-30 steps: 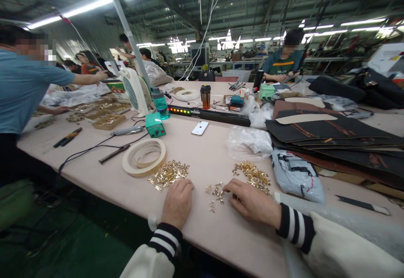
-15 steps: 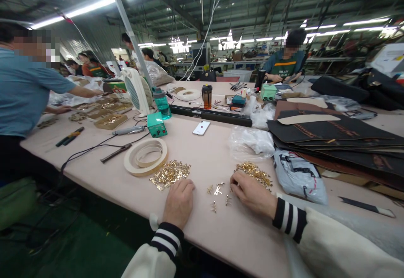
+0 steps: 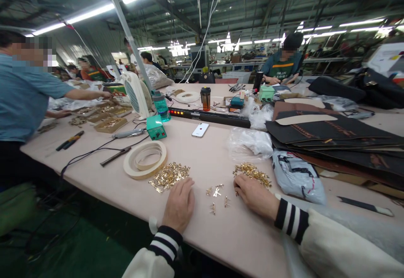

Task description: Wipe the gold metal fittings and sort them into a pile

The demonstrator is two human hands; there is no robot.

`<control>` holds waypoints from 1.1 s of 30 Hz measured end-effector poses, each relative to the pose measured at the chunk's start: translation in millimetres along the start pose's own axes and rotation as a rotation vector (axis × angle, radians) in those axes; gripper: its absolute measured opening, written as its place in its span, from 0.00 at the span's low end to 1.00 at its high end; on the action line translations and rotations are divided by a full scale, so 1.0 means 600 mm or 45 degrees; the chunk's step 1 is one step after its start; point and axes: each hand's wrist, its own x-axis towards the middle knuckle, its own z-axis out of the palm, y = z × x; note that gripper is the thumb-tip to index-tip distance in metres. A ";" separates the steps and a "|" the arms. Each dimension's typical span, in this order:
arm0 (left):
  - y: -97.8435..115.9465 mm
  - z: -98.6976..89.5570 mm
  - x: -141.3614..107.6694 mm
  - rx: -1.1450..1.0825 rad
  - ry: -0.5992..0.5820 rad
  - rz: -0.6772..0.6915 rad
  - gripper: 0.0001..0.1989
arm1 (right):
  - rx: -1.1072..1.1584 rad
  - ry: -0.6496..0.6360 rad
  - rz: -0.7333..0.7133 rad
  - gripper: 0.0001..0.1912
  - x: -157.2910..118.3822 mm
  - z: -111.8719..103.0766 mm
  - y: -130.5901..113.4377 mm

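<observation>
My left hand (image 3: 179, 204) rests on the table with its fingers extended close together, beside a pile of small shiny gold metal pieces (image 3: 168, 177). It holds nothing that I can see. My right hand (image 3: 255, 196) is curled at the near edge of a second pile of gold metal fittings (image 3: 252, 173). A small gold glint shows at its pinched fingertips, partly hidden. Between both hands lie several separate gold fittings (image 3: 216, 192), some with thin prongs standing up.
A roll of cream tape (image 3: 129, 166) lies left of the left pile. Further back are a white phone (image 3: 200, 130), a green control box (image 3: 155, 128) and a black bar (image 3: 211, 118). Stacked dark leather panels (image 3: 334, 132) and a plastic-wrapped bundle (image 3: 298, 177) stand right. Co-workers are at the far sides.
My right hand has shifted slightly right, away from the separate fittings. My left hand stays nearly in place. Lights now show on the black bar. The view has moved a little.
</observation>
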 end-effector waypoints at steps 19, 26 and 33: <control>-0.019 0.040 0.087 0.412 -0.163 0.094 0.08 | 0.030 0.003 0.005 0.07 -0.002 0.004 -0.001; -0.012 0.019 0.032 0.463 -0.079 0.254 0.15 | 0.128 -0.029 -0.087 0.10 -0.009 -0.039 0.005; 0.025 0.010 -0.014 0.025 -0.165 0.222 0.12 | -0.210 -0.122 -0.005 0.22 -0.041 -0.107 0.024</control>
